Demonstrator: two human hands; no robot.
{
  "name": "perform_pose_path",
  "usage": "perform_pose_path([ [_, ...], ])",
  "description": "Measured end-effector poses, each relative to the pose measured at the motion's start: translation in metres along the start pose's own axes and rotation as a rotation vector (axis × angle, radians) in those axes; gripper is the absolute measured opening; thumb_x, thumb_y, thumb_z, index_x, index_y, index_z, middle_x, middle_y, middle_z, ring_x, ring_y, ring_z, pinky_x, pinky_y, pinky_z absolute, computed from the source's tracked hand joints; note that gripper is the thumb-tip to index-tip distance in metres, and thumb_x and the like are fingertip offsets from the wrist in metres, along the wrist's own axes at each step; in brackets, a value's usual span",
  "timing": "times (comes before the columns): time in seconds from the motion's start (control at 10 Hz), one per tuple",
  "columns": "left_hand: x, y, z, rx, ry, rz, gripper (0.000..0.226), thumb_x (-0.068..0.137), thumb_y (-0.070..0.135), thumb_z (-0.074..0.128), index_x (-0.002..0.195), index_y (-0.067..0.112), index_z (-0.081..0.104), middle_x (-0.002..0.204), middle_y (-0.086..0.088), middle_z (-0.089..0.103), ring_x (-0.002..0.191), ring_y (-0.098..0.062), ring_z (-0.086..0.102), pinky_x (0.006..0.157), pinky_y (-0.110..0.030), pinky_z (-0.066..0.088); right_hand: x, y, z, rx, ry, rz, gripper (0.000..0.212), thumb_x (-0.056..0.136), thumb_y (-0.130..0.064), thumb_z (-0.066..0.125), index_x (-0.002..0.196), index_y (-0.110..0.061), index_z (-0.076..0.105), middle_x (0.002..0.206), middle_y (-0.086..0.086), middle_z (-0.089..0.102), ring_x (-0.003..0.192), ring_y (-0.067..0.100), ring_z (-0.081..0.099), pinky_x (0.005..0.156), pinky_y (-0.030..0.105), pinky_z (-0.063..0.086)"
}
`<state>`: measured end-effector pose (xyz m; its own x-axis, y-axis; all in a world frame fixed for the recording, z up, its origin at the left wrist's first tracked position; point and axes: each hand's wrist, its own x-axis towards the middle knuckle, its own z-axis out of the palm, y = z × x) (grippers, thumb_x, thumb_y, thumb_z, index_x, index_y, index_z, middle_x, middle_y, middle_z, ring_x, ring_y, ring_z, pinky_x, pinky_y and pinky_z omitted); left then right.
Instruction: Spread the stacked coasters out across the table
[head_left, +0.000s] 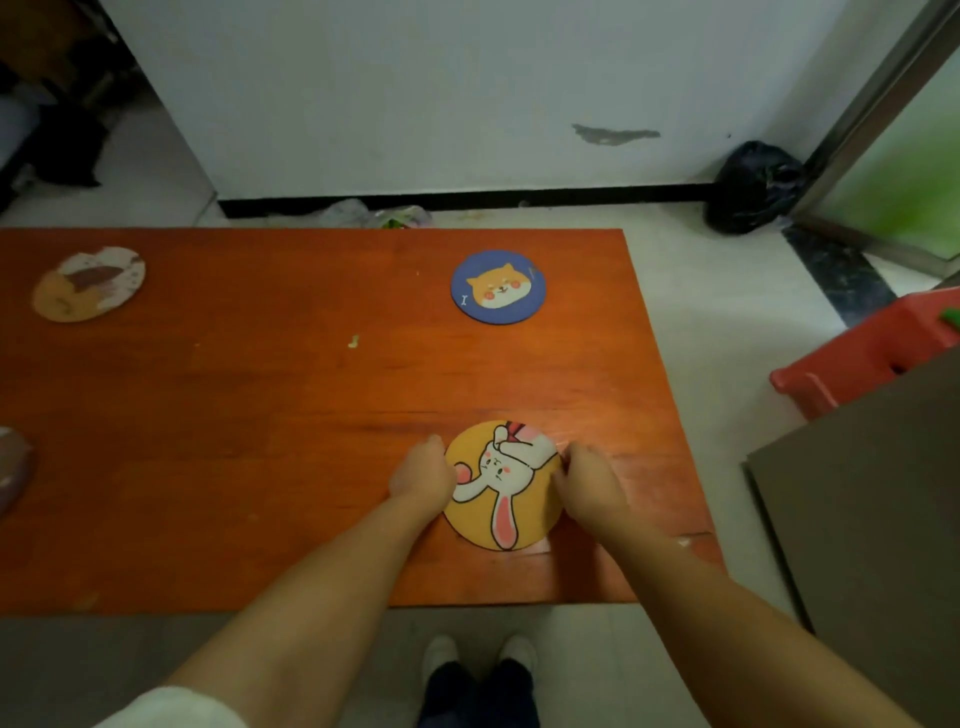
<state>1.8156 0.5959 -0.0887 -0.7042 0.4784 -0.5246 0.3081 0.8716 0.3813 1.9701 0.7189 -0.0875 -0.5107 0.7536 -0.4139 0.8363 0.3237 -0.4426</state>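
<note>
I see both hands low and right of centre in the frame, flanking the yellow rabbit coaster (503, 486) that lies on the orange table (260, 415). The left hand (422, 475) touches the coaster's left rim with its fingers curled under, and the right hand (589, 480) presses on the right rim, fingers bunched together; whether either one truly pinches the edge I cannot tell, since the fingertips are hidden. This coaster sits near the table's near edge and not far from its right edge. The blue dog coaster (498, 287) lies flat above it in the frame, well apart, close to the far edge. At the upper left a pale brown coaster (89, 283) rests near the far edge, and a darker coaster (13, 467) is cut off by the left border. I read a wide bare stretch of wood across the middle and lower left. Off the right edge stand a red stool (862, 353) and a grey board (872, 519); a black bag (756, 187) sits on the floor at the upper right.
</note>
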Motion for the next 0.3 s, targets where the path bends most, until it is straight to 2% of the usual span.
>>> perform_pose_path([
  [0.1,-0.005,0.003,-0.004,0.042,0.039,0.017,0.047,0.087,0.032,0.066,0.123,0.01,0.046,0.127,-0.012,0.053,0.112,-0.034,0.057,0.087,-0.044,0.05,-0.001,0.004,0.0,-0.021,0.007,-0.014,0.018,0.093,-0.019,0.05,0.104,-0.004,0.051,0.115,0.016,0.052,0.091,0.036,0.056,0.074,0.041,0.046],
  [0.2,-0.009,-0.002,-0.014,0.046,0.038,0.048,0.049,0.088,0.036,0.062,0.126,0.012,0.043,0.129,-0.011,0.05,0.113,-0.031,0.056,0.087,-0.042,0.051,0.002,0.002,-0.008,-0.043,-0.031,-0.029,0.027,0.095,-0.025,0.051,0.114,-0.006,0.05,0.123,0.016,0.05,0.097,0.036,0.057,0.081,0.043,0.049],
  [0.3,-0.023,-0.022,-0.019,0.025,0.025,0.139,0.026,0.09,0.031,0.058,0.11,0.017,0.049,0.108,-0.003,0.052,0.095,-0.021,0.058,0.078,-0.034,0.049,0.003,-0.001,-0.029,0.082,0.042,-0.016,0.036,0.096,-0.028,0.05,0.123,-0.005,0.052,0.125,0.019,0.055,0.103,0.036,0.059,0.084,0.039,0.047],
])
